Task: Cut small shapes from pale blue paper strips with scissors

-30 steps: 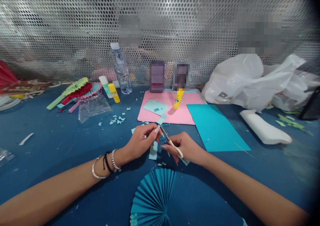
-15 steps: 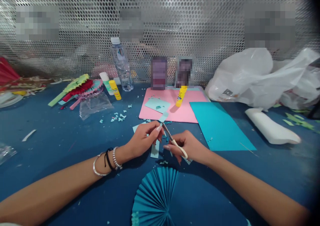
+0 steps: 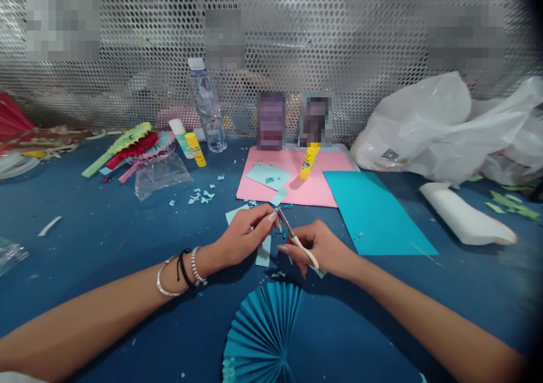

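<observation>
My right hand [image 3: 318,250] is closed around the white handles of a pair of scissors [image 3: 299,244], whose blades point up and left to the fingertips of my left hand [image 3: 246,230]. My left hand is pinched on a small light-blue paper piece [image 3: 276,209], mostly hidden by the fingers. Just below lies a pale blue paper strip [image 3: 263,252]. A teal pleated paper fan [image 3: 265,329] lies spread on the table in front of me, with small light-blue pieces along its lower left edge.
Pink paper [image 3: 250,188] lies behind my hands, bearing pale blue paper [image 3: 267,175] and an upright yellow glue stick [image 3: 308,162]. A teal sheet [image 3: 377,219] and white plastic bags [image 3: 407,128] are right. Left stand a water bottle [image 3: 207,108], another glue stick [image 3: 195,150] and folded fans [image 3: 131,151].
The view has shifted slightly. My hands stay almost in place, with the scissor blades still at my left fingertips.
</observation>
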### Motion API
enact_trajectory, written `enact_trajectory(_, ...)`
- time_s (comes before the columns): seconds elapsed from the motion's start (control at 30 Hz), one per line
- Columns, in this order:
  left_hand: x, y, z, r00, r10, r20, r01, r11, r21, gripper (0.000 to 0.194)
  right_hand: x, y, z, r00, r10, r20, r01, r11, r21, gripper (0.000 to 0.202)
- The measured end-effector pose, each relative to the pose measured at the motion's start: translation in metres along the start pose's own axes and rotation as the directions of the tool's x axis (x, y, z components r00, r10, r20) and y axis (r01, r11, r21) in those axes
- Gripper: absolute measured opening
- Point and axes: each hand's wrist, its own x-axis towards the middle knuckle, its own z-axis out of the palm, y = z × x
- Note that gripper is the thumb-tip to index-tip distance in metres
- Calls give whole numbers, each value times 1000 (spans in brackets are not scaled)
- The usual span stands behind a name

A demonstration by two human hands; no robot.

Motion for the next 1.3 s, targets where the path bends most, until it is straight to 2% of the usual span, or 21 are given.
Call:
enact_trajectory(0.3, 1, -2, 0, 999, -27, 34, 28, 999, -19, 28, 1, 1, 1, 1000, -9, -21, 7, 997, -74, 34)
enact_trajectory(0.57, 2, -6, 2, 996, -74, 54, 81, 985, -150, 30, 1, -1, 1, 996, -34, -85, 18, 981, -192, 35)
enact_trajectory(0.77, 2, -6, 2, 996, -72, 45, 78, 983, -169, 30, 1, 1, 1, 997, 5, -74, -16, 990, -139, 35)
enact_trajectory(0.93, 0, -3, 1, 999, -27, 25, 30, 992, -126, 30, 2, 1, -1, 998, 31, -56, -35, 997, -63, 34)
enact_trajectory(1.1, -1, -2, 0, 1000, 2, 14, 0, 996, -86, 30, 1, 3, -4, 999, 39, 16, -40, 997, 65, 33)
enact_trajectory(1.3, 0, -3, -1, 1000, 17, 11, -16, 998, -53, 28, 0, 2, -4, 996, 42, 73, -47, 997, 60, 33)
